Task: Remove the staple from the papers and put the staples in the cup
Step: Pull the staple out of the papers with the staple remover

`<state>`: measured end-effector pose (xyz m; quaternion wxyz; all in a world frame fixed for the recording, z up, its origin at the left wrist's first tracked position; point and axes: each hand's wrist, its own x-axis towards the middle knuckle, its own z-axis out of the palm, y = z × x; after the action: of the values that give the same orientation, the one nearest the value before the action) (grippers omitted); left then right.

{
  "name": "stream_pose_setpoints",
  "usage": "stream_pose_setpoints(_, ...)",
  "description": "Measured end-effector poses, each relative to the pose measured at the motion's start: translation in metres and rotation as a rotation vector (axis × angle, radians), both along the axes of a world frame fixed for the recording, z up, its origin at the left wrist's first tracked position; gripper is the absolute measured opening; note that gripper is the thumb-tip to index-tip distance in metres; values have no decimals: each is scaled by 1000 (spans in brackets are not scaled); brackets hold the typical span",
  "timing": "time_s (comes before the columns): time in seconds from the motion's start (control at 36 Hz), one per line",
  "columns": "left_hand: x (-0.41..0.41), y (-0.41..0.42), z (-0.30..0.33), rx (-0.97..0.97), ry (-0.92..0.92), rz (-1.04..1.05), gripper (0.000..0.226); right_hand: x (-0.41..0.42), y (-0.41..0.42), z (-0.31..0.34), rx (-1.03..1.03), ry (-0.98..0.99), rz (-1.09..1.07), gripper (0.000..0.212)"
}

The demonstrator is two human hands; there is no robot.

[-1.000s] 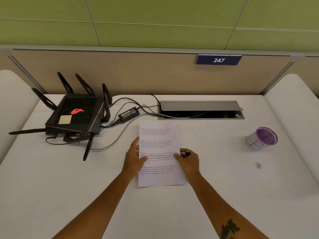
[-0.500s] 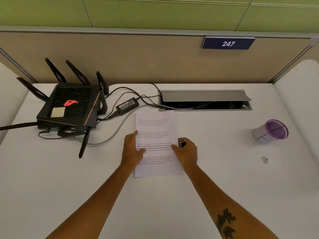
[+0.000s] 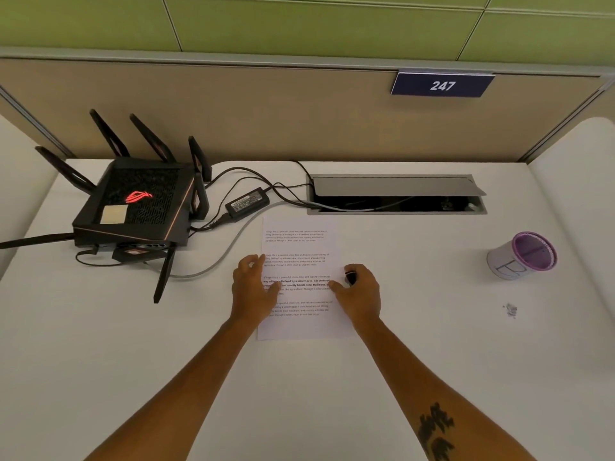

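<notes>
Two hands: both rest on the papers (image 3: pixel 299 261), one at each long edge, most likely to keep the sheets from sliding on the smooth desk (image 3: pixel 133 361).
Left hand (image 3: pixel 254 287): partly open, fingers loosely curled at the 9 o'clock edge, thumb laid flat on the print; it grips nothing and seems only to pin the page.
Right hand (image 3: pixel 361 294): curled around a small dark tool (image 3: pixel 350 277), probably a staple remover, held just at the 3 o'clock edge; thumb pressed on the sheet.
Papers: flat at desk centre, long side running 12 to 6.
Staple in papers: too small to find; I cannot tell which corner holds it.
Cup (image 3: pixel 520 256): purple-rimmed, well off at 3 o'clock, tipped toward the person so its mouth is easy to reach.
Loose staples (image 3: pixel 511 310): small grey heap on the desk at 6 o'clock from the cup, not in it.
Step, as I judge it: steadying the sheets before prying.
</notes>
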<state>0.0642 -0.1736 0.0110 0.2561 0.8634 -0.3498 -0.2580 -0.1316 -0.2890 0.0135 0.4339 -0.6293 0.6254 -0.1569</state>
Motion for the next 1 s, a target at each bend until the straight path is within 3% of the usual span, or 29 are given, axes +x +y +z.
stream_pose_setpoints(0.17,-7,8,2,-4,-40,-31,77,-9,-11,9,84,-95,-11,26)
stream_pose_setpoints(0.31,-20,20,2,-15,-62,-30,79,-27,-33,14,102,-77,41,37)
stream_pose_setpoints(0.42,-33,35,-4,-56,-71,-22,86,-42,-59,20,5,14,162,38)
stream_pose_setpoints(0.53,-43,50,-13,-91,-87,-4,90,-54,-93,19,-72,112,235,54)
stream_pose_setpoints(0.86,-68,83,-29,-94,-145,-8,90,-89,-187,17,-351,399,575,39)
stream_pose_setpoints(1.0,-75,93,-39,-111,-185,-59,85,-94,-210,18,-428,493,697,51)
